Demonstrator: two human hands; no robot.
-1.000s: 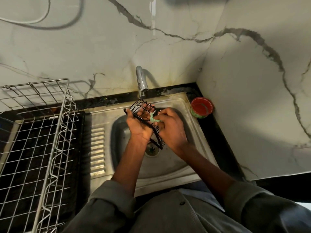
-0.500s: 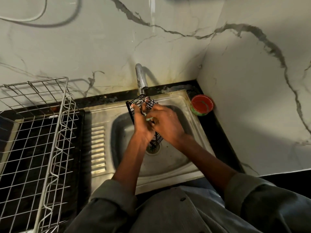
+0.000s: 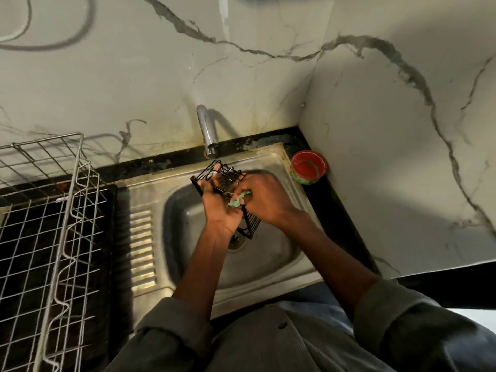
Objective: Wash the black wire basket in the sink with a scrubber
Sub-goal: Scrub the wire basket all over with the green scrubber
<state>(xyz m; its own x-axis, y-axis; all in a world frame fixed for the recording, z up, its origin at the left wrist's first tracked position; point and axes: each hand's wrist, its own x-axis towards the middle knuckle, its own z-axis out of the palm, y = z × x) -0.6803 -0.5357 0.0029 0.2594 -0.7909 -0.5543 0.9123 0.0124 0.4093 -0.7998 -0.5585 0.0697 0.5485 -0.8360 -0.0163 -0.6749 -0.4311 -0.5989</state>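
Observation:
A small black wire basket is held tilted over the steel sink, just below the tap. My left hand grips its near side, fingers curled through the wires. My right hand pinches a green scrubber against the basket's wires. The basket's lower end hangs above the drain. Much of the basket is hidden behind both hands.
A steel tap stands at the back of the sink, no water visible. A red round container sits on the black counter at the sink's right corner. A large silver wire rack fills the left side. Marble walls close the corner.
The basket has been turned in my left hand, and the scrubber in my right hand has slid along its wires. Both hands stay over the sink bowl.

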